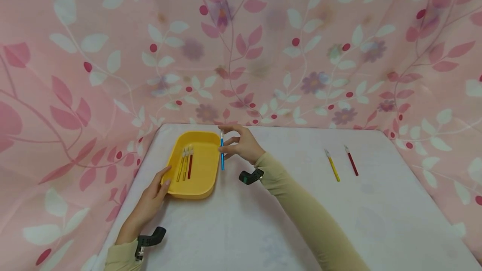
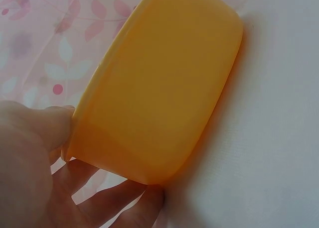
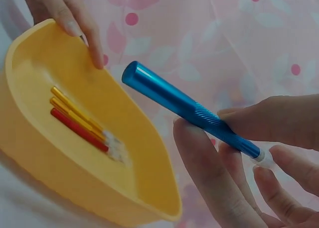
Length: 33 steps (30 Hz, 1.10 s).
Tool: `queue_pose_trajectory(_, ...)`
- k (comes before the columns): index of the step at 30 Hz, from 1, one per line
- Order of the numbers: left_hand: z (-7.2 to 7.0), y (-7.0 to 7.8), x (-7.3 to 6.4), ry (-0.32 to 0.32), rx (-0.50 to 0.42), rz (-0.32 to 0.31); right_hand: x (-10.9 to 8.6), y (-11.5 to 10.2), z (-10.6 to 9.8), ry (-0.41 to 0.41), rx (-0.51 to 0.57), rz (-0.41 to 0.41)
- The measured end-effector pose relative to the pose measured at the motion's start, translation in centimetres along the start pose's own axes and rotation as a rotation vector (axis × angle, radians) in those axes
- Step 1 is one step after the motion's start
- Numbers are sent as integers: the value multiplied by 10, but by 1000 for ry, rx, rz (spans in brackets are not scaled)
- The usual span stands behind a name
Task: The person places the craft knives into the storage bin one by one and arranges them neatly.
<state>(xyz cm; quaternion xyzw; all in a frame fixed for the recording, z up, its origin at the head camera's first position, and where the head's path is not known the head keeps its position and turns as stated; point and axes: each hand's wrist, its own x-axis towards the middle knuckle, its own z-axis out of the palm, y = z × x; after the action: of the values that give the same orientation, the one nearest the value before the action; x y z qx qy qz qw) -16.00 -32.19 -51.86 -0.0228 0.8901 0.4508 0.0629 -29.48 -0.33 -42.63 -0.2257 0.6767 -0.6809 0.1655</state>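
My right hand (image 1: 244, 145) pinches a blue craft knife (image 3: 164, 93) with a knurled metal grip and a pale, clear cap. In the head view the knife stands almost upright beside the right rim of a yellow tray (image 1: 205, 137), its blue end pointing down. My left hand (image 1: 152, 193) holds the tray's left side near the front corner, thumb at the rim and fingers against the outer wall in the left wrist view. Inside the tray lie two yellow craft knives (image 3: 70, 108) and a red craft knife (image 3: 77, 128), side by side with capped ends together.
On the right part of the white-covered table (image 1: 286, 158) lie a yellow craft knife (image 1: 333, 168) and a dark red craft knife (image 1: 352, 163), apart from each other. A pink floral cloth (image 1: 263, 53) hangs behind and around the table.
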Motion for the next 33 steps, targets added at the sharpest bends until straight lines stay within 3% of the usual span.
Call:
queue_pose_trajectory(18, -2, 0, 0, 13, -13, 0, 44, 16, 43, 32, 16, 34)
queue_pose_trajectory(33, 1, -1, 0, 28, 3, 21, 64, 41, 69, 73, 14, 104)
